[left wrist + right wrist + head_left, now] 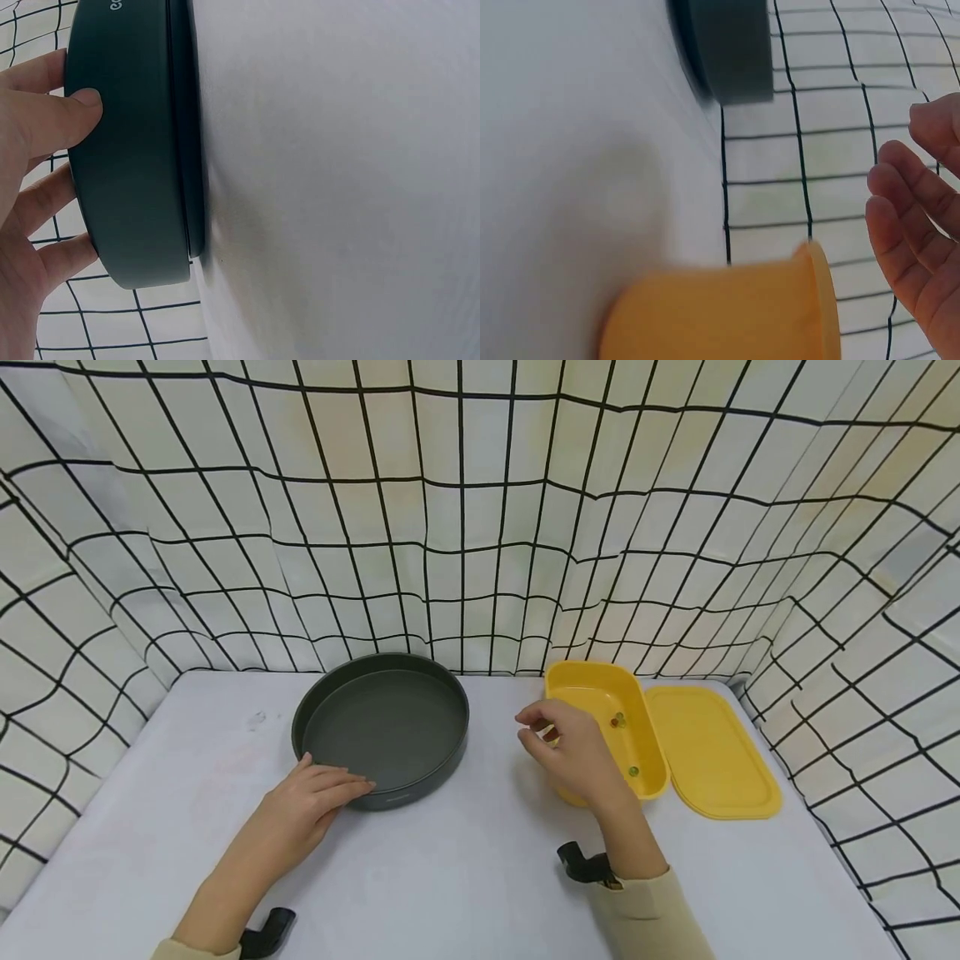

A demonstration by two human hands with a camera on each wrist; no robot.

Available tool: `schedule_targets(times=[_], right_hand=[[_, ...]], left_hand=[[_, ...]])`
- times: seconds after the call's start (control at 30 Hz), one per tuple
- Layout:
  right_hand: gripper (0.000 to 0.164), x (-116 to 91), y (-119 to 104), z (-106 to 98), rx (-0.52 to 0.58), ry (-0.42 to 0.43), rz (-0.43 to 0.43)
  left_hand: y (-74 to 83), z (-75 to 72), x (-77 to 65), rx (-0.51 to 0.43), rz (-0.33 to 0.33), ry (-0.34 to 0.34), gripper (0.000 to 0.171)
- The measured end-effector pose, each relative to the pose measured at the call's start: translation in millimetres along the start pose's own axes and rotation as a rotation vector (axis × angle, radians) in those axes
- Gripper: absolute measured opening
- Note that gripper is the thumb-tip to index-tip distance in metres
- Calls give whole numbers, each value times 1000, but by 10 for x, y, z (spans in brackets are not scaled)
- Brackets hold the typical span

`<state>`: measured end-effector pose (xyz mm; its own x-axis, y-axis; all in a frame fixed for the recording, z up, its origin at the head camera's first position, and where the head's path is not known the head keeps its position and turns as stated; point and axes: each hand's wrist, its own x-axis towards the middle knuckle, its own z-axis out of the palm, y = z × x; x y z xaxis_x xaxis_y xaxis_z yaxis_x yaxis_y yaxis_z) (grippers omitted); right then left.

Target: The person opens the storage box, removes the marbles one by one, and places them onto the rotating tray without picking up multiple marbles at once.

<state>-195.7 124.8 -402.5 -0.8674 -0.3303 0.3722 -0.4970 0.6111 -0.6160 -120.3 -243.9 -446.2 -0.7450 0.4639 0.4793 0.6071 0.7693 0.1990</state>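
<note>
My left hand [303, 806] holds the near-left rim of a round dark green-grey pan [386, 727]. In the left wrist view, the thumb presses the outer wall of the pan [135, 172] while the fingers reach over the rim. Over the left edge of a yellow rectangular container [592, 681] hovers my right hand [570, 747], its fingers loosely bent and apart from the thumb, with nothing visible between them. Inside the container lie a few tiny pieces, including a green one [633, 772] and a reddish one [616, 722]. The hand hides part of the container.
A flat yellow lid [723, 756] lies against the container's right side. White cloth covers the table [450, 877]. Black wire grid [461, 518] over pale sheeting rises at the back and both sides. A black wrist camera [585, 864] sits at the right wrist.
</note>
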Motion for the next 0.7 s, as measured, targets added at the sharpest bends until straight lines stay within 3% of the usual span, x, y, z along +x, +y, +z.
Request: schedule_targets(times=[0.4,0.7], right_hand=[[11,-37,276,-229,-57,45,57],[17,-89,394,-341,-116,-40,170]], left_hand=[[9,0,28,4,3,7,47],[0,15,7,13,10,10,46]])
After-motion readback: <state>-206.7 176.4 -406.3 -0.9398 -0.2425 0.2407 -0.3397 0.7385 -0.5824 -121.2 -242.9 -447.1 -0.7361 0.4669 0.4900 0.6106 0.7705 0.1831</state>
